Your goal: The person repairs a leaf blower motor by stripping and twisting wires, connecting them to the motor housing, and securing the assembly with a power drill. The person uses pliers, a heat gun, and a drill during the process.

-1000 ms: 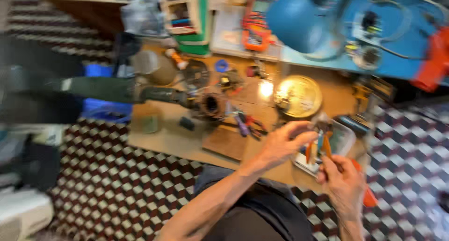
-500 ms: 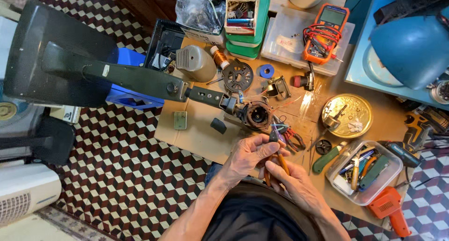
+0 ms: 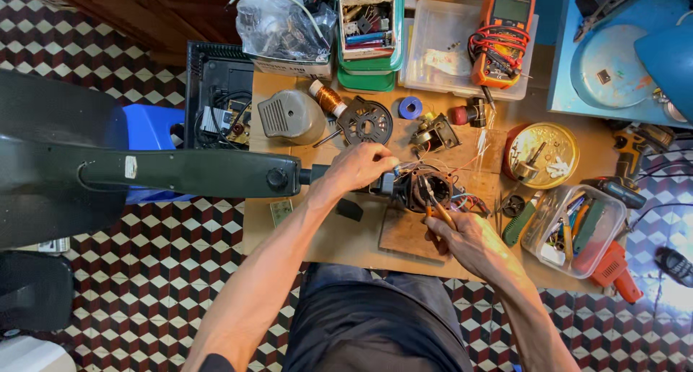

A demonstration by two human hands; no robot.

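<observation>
The fan motor (image 3: 426, 190) sits bare on a small wooden board (image 3: 406, 233) near the middle of the tabletop (image 3: 317, 235), at the end of the long dark fan stand (image 3: 195, 173) that runs off to my left. It looks heavy and stiff in its metal core, but the thin coloured wires (image 3: 469, 201) spilling from it are soft and easily torn, so I judge the neck just behind it is the safe place to take hold. My left hand (image 3: 359, 167) is wrapped tight there, fingers fully closed round the neck. My right hand (image 3: 462, 240) is closed round orange-handled pliers (image 3: 437, 210), whose tips reach into the motor.

Whether the pliers have caught a wire I cannot tell; the tips are lost among the windings. My left palm hides the joint. The stand's base is cut off at the left edge. Beside the board lie a clear tub of tools (image 3: 574, 231) and a round brass-coloured tin (image 3: 541, 154).
</observation>
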